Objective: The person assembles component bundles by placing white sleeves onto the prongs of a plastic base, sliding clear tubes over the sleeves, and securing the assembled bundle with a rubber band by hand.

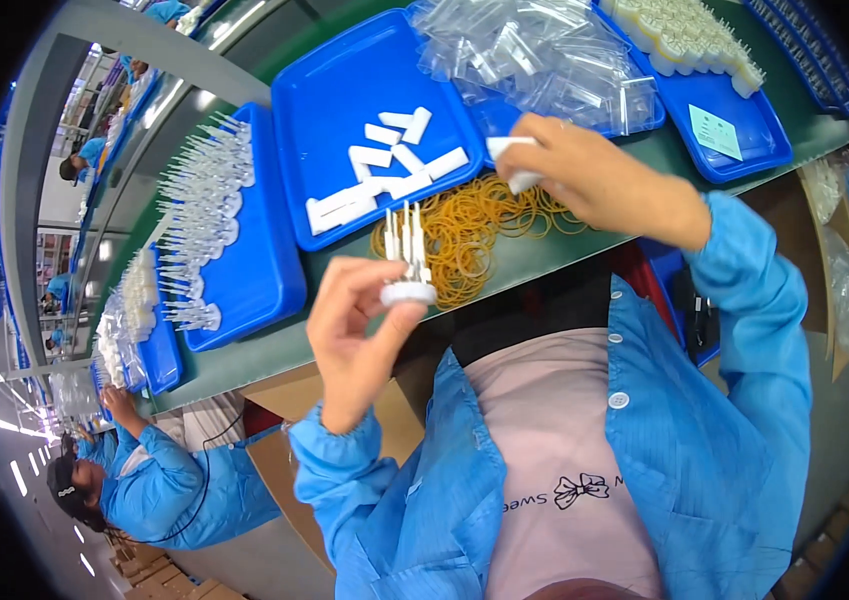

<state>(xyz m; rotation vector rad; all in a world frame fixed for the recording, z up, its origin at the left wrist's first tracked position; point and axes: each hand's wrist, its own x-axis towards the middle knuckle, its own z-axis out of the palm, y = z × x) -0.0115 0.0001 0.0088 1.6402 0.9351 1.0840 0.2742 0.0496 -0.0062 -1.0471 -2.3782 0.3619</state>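
Note:
My left hand (349, 325) pinches a round white base with several thin white prongs (410, 288) standing upright on it. It is above the near edge of the bench, in front of a heap of yellow-brown rubber bands (464, 240). Farther right and higher, my right hand (594, 180) closes around a small white block (522, 165); whether it is one piece or two I cannot tell. Between and beyond my hands lies a blue tray (324, 110) with several white oblong blocks (384, 187) gathered toward its near side.
To the left, a blue tray (279, 270) carries rows of pronged white pieces (206, 190). Clear plastic bags (534, 55) pile up at the back. A blue tray at right (759, 125) holds white parts (689, 40) and a pale card (714, 132). A co-worker (169, 480) works at far left.

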